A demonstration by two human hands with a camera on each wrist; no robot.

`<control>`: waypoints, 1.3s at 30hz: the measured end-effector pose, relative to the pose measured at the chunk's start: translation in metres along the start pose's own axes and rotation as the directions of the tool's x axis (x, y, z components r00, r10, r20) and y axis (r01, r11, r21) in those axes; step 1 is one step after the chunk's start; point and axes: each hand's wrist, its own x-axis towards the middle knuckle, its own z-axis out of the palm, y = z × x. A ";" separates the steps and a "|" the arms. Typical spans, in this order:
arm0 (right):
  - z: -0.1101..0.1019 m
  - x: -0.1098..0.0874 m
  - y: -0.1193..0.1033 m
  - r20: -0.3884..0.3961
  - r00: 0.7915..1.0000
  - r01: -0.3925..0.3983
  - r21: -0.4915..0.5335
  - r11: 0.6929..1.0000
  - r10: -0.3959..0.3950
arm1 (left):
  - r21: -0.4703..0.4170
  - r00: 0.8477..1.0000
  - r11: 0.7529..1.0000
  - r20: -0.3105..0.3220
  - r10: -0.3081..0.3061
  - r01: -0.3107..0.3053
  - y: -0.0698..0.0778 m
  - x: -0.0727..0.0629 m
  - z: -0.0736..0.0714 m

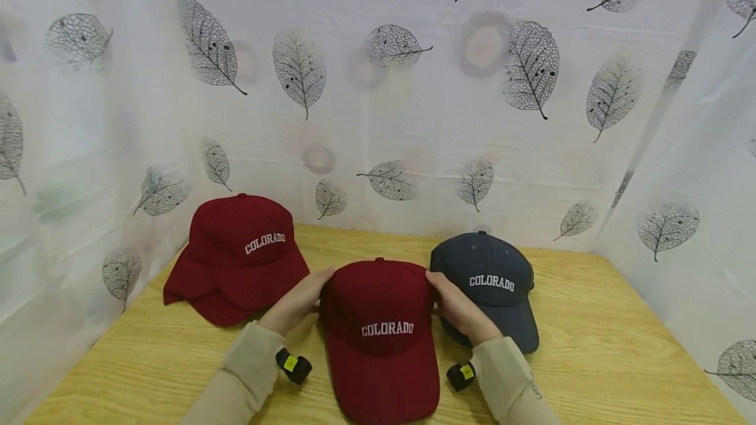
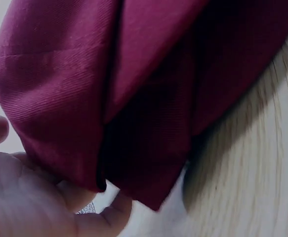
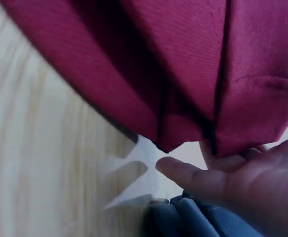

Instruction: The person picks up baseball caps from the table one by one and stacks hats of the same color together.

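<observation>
A dark red baseball cap [image 1: 378,372] with white COLORADO lettering faces me at the middle front of the table. My left hand [image 1: 302,299] holds its left side and my right hand [image 1: 463,307] its right side, near the crown. In the left wrist view, fingers [image 2: 79,195] of the left hand reach behind the lower edge of the red cloth. The right wrist view shows fingers [image 3: 198,177] of the right hand at the cap's edge, some hidden behind it. Layers of red cloth overlap there; whether a second cap lies inside I cannot tell.
Back left sits another red COLORADO cap [image 1: 242,235], with a second red brim [image 1: 195,287] showing beneath it. A navy COLORADO cap [image 1: 484,267] stands close behind my right hand. Leaf-print curtains [image 1: 390,117] border the wooden table [image 1: 602,346].
</observation>
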 end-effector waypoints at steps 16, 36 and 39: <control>0.004 -0.001 -0.006 0.005 0.986 0.168 0.055 0.984 -0.168 | -0.053 0.992 0.994 0.074 0.104 -0.100 0.009 -0.007 0.003; 0.000 -0.004 -0.009 0.070 0.978 0.197 -0.001 0.980 -0.197 | -0.184 0.983 0.972 0.083 0.164 -0.147 0.009 -0.007 0.005; -0.003 -0.005 -0.009 0.122 0.969 0.219 -0.028 0.975 -0.214 | -0.191 0.984 0.971 0.072 0.164 -0.148 0.010 -0.007 0.006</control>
